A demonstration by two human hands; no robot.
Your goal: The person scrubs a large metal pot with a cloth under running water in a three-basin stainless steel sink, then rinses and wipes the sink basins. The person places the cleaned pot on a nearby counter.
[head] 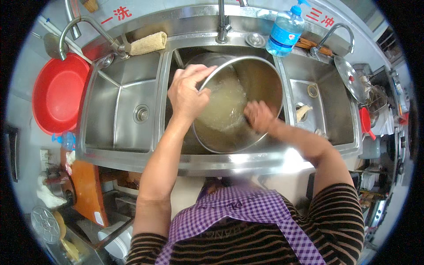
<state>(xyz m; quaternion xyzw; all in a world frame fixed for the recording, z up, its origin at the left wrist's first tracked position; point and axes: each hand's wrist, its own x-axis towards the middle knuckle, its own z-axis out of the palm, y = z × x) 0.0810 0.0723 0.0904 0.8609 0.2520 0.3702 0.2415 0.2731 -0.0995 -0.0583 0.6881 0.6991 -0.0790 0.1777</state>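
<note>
A large stainless steel pot (261, 76) tilts in the middle basin of a three-basin steel sink. Cloudy, yellowish water (225, 102) with ripples and some foam lies inside it. My left hand (188, 91) grips the pot's rim on the left, thumb towards the inside. Reaching over the near right rim, my right hand (261, 116) is down inside the pot, close to the wall and the water. It is blurred, and its fingertips are turned away. Something dark shows under the fingers, but I cannot tell whether it is a held thing or shadow.
The left basin (135, 89) has a drain strainer. In the right basin (334, 109) a pale cloth (303, 112) lies by the drain. Faucets, a rolled towel (149, 43) and a blue pump bottle (285, 31) line the back ledge. A red tub (61, 94) stands left.
</note>
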